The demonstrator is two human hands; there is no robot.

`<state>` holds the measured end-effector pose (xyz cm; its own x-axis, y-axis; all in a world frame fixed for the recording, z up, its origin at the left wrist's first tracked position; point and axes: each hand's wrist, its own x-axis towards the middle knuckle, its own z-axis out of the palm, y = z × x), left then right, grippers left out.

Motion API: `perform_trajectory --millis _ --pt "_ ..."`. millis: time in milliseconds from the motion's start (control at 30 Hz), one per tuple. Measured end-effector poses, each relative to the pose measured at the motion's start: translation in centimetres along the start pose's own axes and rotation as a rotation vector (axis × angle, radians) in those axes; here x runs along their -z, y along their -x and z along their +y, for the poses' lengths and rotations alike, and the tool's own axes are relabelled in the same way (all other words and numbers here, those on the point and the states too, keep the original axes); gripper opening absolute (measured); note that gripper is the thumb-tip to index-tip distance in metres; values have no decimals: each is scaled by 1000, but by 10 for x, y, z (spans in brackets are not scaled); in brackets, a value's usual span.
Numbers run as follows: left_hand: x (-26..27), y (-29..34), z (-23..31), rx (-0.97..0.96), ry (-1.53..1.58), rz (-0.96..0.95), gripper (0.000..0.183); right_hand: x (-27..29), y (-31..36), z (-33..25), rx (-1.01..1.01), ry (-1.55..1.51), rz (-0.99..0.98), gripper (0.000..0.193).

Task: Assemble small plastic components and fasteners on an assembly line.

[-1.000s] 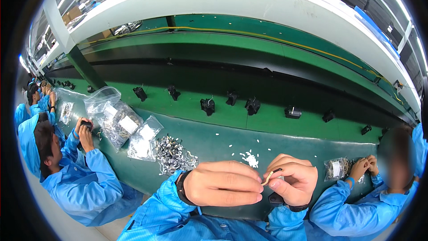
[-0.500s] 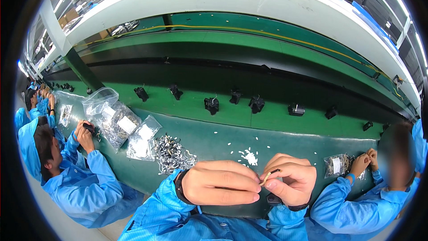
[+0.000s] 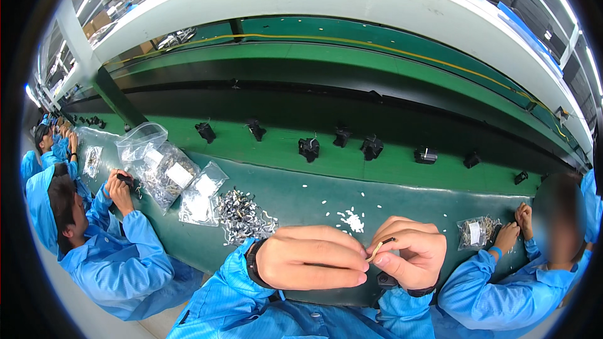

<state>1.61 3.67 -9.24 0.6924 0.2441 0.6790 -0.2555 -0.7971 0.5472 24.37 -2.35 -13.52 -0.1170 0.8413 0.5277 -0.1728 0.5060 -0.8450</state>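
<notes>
A small bent strip (image 3: 375,250), yellowish with a black end, sits between the thumb and forefinger of my right hand (image 3: 411,252). The fingers of my left hand (image 3: 312,257) are pressed together and reach the strip's lower end, touching the right fingertips. What the left fingertips pinch is hidden behind them. Just beyond my hands lies a scatter of small white pieces (image 3: 353,221). To the left of them, past my left wrist, is a heap of small black, white and silver strips (image 3: 242,216).
Clear plastic bags (image 3: 164,174) of parts lie on the green table (image 3: 301,204) at left. Beyond it, a green conveyor belt (image 3: 270,158) carries several black parts (image 3: 308,149). Co-workers in blue sit at left (image 3: 119,263) and right (image 3: 502,289); another parts bag (image 3: 475,232) lies at right.
The black parts on the belt have shifted to the right. My hands and the strip are almost still. The right co-worker's hands have moved apart slightly.
</notes>
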Motion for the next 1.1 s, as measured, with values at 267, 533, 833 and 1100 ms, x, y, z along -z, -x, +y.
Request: perform_trajectory --millis 267,533,833,1100 --pt "-24 5 -26 343 -133 284 15 8 0 -2 -272 594 193 21" --pt "-23 7 -33 459 55 235 19 4 -4 1 11 567 57 23" --pt "-27 10 -38 519 197 216 26 3 -5 9 -40 556 61 22" --pt "-30 10 -38 567 161 174 26 4 -2 9 -39 590 69 21"
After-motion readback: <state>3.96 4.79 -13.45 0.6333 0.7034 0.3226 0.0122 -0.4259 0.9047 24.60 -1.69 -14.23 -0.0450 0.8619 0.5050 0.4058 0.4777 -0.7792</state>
